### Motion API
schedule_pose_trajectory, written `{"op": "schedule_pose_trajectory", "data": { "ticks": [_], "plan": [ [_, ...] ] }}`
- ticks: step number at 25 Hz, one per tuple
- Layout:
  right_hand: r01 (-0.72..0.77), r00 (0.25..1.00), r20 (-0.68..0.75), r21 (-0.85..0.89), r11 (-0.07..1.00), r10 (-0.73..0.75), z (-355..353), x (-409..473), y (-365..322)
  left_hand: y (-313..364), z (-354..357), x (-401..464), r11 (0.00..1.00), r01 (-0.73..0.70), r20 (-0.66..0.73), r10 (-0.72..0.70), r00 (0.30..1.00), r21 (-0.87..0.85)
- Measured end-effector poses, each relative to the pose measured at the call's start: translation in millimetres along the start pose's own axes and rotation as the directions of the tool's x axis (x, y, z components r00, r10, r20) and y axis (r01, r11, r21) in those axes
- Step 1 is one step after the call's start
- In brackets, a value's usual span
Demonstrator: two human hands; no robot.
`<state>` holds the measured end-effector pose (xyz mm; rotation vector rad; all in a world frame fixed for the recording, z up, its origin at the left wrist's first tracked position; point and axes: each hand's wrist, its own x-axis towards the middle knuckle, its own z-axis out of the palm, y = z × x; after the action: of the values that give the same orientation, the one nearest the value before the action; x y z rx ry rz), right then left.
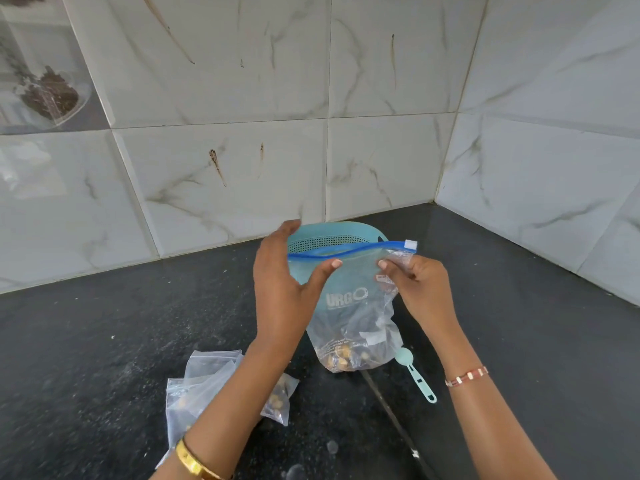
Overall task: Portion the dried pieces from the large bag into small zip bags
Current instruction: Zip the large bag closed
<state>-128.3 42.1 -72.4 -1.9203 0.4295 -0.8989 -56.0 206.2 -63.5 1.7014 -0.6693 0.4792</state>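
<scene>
From the head view, the big bag (353, 306) hangs above the table (104, 341), soft and light, pieces low inside. The right hand (419, 289) pinches its top corner. The left hand (280, 289) fingers are spread at the blue zip (346, 250), the best place to hold.

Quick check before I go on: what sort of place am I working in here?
Most likely a home kitchen corner. A dark speckled stone counter meets marble-look wall tiles, and a teal perforated strainer sits behind the large zip bag, with a small teal scoop beside it.
</scene>
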Motion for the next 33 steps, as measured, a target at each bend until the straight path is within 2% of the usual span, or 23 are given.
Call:
{"op": "schedule_pose_trajectory", "data": {
  "ticks": [2,4,7,10,14,17,19,22,25,27,30,33],
  "plan": [
    [0.052,0.997,0.054,-0.032,0.998,-0.050,4,-1,-5,13,5,8,0.970,-0.200,0.160,0.177,0.971,0.140],
    [0.076,0.991,0.111,-0.026,0.997,-0.073,8,-2,-9,17,16,20,0.908,-0.345,0.316,0.264,0.911,0.237],
    [0.047,0.992,0.115,0.020,0.999,-0.049,11,-1,-9,12,31,37,0.834,-0.463,0.398,0.331,0.856,0.301],
    [0.008,0.992,0.129,0.034,0.999,-0.012,12,1,-4,10,37,44,0.839,-0.467,0.439,0.321,0.839,0.279],
    [0.004,0.991,0.133,0.033,0.999,-0.008,16,1,1,12,41,45,0.860,-0.452,0.422,0.329,0.845,0.235],
    [0.017,0.992,0.126,0.043,0.999,-0.022,16,2,4,15,41,45,0.918,-0.365,0.414,0.276,0.868,0.154],
    [0.014,0.993,0.116,0.075,0.997,-0.023,16,2,4,16,39,44,0.944,-0.317,0.368,0.264,0.892,0.091],
    [-0.042,0.996,0.088,0.214,0.976,0.024,24,-7,8,17,34,49,0.961,-0.275,0.217,0.266,0.939,0.013],
    [-0.095,0.992,0.097,0.190,0.977,0.077,33,-28,33,17,27,56,0.952,-0.304,0.131,0.299,0.945,0.020],
    [-0.187,0.974,0.162,0.170,0.967,0.160,35,-40,55,15,23,56,0.944,-0.324,0.108,0.317,0.942,0.055],
    [-0.278,0.940,0.238,0.130,0.952,0.242,35,-51,70,12,23,54,0.949,-0.299,0.166,0.281,0.945,0.096],
    [-0.228,0.953,0.256,0.239,0.944,0.165,32,-41,49,11,26,55,0.951,-0.296,0.310,0.256,0.915,0.088]
  ]
}}
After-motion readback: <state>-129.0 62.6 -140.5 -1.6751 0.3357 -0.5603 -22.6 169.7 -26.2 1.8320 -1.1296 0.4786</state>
